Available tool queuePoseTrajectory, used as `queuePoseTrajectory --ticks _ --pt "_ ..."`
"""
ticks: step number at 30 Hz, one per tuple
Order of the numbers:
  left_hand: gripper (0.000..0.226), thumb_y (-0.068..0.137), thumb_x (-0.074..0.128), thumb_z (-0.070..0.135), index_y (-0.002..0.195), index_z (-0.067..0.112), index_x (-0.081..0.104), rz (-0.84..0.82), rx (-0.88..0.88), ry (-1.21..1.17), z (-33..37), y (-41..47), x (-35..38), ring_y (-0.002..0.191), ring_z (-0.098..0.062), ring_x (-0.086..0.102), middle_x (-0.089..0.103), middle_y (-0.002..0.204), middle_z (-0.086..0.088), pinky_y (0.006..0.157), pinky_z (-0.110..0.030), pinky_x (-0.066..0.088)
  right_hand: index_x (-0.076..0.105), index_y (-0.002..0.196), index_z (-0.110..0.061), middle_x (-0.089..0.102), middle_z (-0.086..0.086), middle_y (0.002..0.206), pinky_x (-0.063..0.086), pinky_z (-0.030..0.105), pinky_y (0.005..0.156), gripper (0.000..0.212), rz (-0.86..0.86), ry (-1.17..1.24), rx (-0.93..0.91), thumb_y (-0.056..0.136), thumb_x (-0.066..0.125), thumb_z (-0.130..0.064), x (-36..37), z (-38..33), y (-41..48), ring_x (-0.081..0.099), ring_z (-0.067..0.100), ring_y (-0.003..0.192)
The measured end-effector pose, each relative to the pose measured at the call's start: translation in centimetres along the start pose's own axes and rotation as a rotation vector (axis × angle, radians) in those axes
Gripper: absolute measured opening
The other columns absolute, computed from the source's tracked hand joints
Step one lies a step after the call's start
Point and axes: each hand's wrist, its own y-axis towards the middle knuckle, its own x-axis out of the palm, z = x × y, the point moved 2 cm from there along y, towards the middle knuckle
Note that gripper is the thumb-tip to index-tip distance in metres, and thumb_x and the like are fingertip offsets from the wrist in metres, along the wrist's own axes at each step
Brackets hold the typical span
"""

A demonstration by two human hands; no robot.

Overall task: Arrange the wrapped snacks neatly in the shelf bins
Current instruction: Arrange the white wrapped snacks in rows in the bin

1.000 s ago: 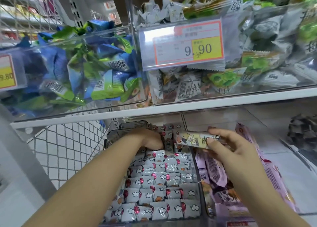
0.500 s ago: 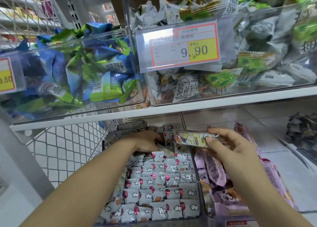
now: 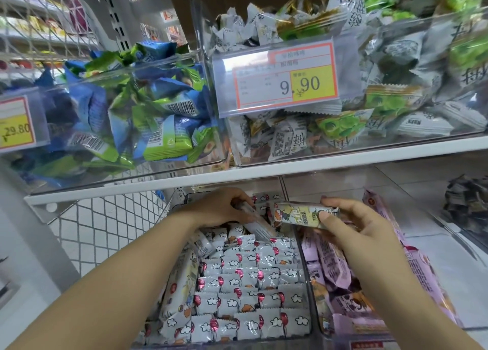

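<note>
A clear lower bin (image 3: 308, 291) holds rows of grey wrapped snacks (image 3: 245, 281) printed with clouds and red balloons. My left hand (image 3: 221, 207) reaches into the back of this bin and grips one grey snack bar (image 3: 257, 224) that is tilted up out of the rows. My right hand (image 3: 353, 225) holds a pale yellow wrapped snack bar (image 3: 303, 213) level above the divider between this bin and the one to its right. That right bin contains purple wrapped snacks (image 3: 332, 267) lying loosely.
Right above my hands runs the white upper shelf edge (image 3: 264, 172). On it stand clear bins of blue-green packets (image 3: 148, 111) and grey-green packets (image 3: 396, 85), with a price tag (image 3: 285, 77). A wire mesh panel (image 3: 105, 222) is at the left. Dark packets (image 3: 464, 199) lie far right.
My left hand has lifted a grey snack bar up from the back of the bin. My right hand has stayed nearly still with the yellow bar.
</note>
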Motion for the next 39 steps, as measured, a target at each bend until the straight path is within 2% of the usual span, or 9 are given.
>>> queuePoseTrajectory --ticks 4,7,10,15,18,23,30,33,39 --pt "0.030 0.080 0.070 0.038 0.106 0.033 0.055 0.054 0.008 -0.005 0.0 -1.4 -1.0 0.092 0.001 0.052 0.054 0.101 0.020 0.071 -0.011 0.036 0.066 0.091 -0.027 0.063 0.031 0.088 0.046 0.065 0.082 0.016 0.002 0.007 -0.023 0.084 0.065 -0.013 0.0 0.1 0.1 0.052 0.059 0.085" --pt "0.022 0.083 0.067 0.035 0.101 0.027 0.059 0.087 0.003 -0.149 0.2 -2.2 -1.2 0.093 -0.014 0.063 0.064 0.101 0.007 0.078 -0.021 0.049 0.067 0.091 -0.027 0.070 0.015 0.076 0.050 0.059 0.085 0.015 0.017 0.013 -0.035 0.085 0.065 -0.014 -0.1 0.1 0.0 0.058 0.053 0.082" --pt "0.011 0.089 0.060 0.031 0.096 0.022 0.058 0.133 -0.087 -0.402 1.0 -2.6 -1.1 0.073 -0.013 0.068 0.067 0.093 -0.001 0.069 -0.023 0.056 0.067 0.092 -0.028 0.065 0.012 0.069 0.050 0.055 0.084 0.014 0.035 0.029 -0.041 0.085 0.065 -0.016 -0.4 0.1 0.0 0.056 0.032 0.067" --pt "0.015 0.092 0.056 0.025 0.099 0.012 0.059 0.068 -0.294 -0.662 1.7 -2.5 0.0 0.060 -0.012 0.062 0.067 0.076 -0.004 0.065 -0.023 0.056 0.066 0.096 -0.029 0.066 0.016 0.077 0.051 0.054 0.078 0.016 0.017 0.019 -0.051 0.086 0.064 -0.017 -0.6 0.1 0.0 0.055 0.026 0.069" --pt "0.011 0.091 0.058 0.021 0.096 0.010 0.059 0.034 -0.370 -0.829 2.0 -2.4 0.6 0.058 -0.011 0.061 0.068 0.058 0.001 0.067 -0.022 0.056 0.065 0.092 -0.032 0.069 0.004 0.090 0.053 0.040 0.078 0.015 0.012 0.000 -0.059 0.085 0.065 -0.019 -0.7 0.3 0.2 0.065 0.022 0.078" --pt "0.026 0.086 0.065 0.017 0.109 0.005 0.065 -0.029 -0.366 -0.908 2.2 -2.4 0.5 0.072 -0.012 0.068 0.071 0.098 -0.007 0.067 -0.020 0.056 0.065 0.093 -0.031 0.068 -0.002 0.088 0.050 0.026 0.067 0.016 0.016 0.028 -0.045 0.086 0.065 -0.017 -0.9 0.5 0.6 0.067 0.016 0.078" --pt "0.010 0.091 0.053 0.022 0.087 0.012 0.054 0.237 -0.391 -1.162 1.5 -2.8 0.0 0.064 -0.016 0.060 0.059 0.074 -0.005 0.049 -0.020 0.046 0.065 0.092 -0.029 0.069 0.000 0.088 0.051 0.026 0.069 0.016 0.013 0.063 -0.042 0.087 0.063 -0.014 -1.0 0.4 0.6 0.067 0.013 0.075" --pt "0.014 0.092 0.053 0.022 0.087 0.009 0.053 0.209 -0.442 -1.184 1.5 -3.3 0.7 0.062 -0.017 0.060 0.059 0.075 -0.009 0.045 -0.020 0.047 0.064 0.093 -0.029 0.068 0.004 0.088 0.053 0.038 0.074 0.015 0.032 0.062 -0.044 0.087 0.064 -0.016 -1.0 0.5 0.6 0.063 0.024 0.074" --pt "0.016 0.096 0.045 0.019 0.099 0.008 0.056 0.107 -0.404 -1.216 2.9 -4.1 2.3 0.067 -0.020 0.068 0.070 0.076 -0.011 0.056 -0.024 0.056 0.062 0.095 -0.027 0.061 0.001 0.072 0.042 0.035 0.064 0.016 0.122 0.119 -0.077 0.087 0.062 -0.013 -1.2 1.1 0.7 0.050 0.025 0.067"
